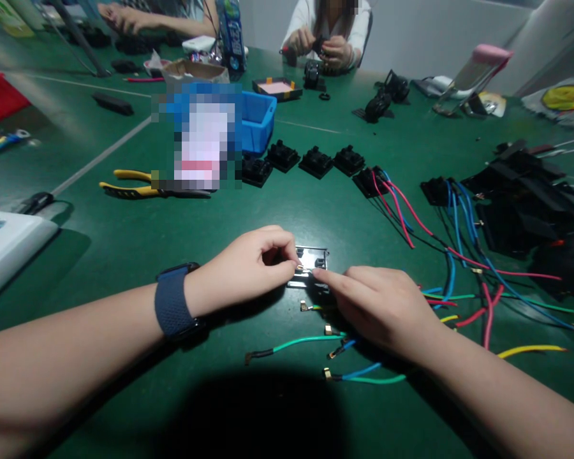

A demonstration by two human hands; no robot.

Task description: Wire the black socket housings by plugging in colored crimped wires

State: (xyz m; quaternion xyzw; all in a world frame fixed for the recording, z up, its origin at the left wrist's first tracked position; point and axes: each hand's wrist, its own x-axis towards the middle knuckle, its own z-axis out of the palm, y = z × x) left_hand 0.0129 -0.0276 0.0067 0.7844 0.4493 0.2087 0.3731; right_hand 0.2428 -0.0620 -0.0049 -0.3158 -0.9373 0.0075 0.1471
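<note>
A: Left hand?
B: Left hand: thumb and index tips pinched together on a small gold-coloured piece, over the left part of a black module.
A: Right?
B: Right hand: index finger out, tip touching the module. Other fingers curled, undersides hidden; can't tell if they hold anything. Hands near each other, no contact.
A: Module where?
B: Flat on the green table, mid-view, between both sets of fingertips. Top looks shiny; detail too small to read.
A: Near the right hand?
B: Loose wires, green, blue, red, yellow, lying below and right of it. Several end in brass terminals. Some run behind the right hand and forearm.
A: Farther back?
B: Row of black square sockets; rightmost one wired in red and blue. Blue bin behind the row's left end. Yellow-handled pliers to the left, partly under a pixelated patch.
A: Wrist?
B: Dark blue strap, left one.
A: Other people?
B: Two across the table. White-sleeved co-worker's hands are on a dark part; second co-worker's forearm at upper left.
</note>
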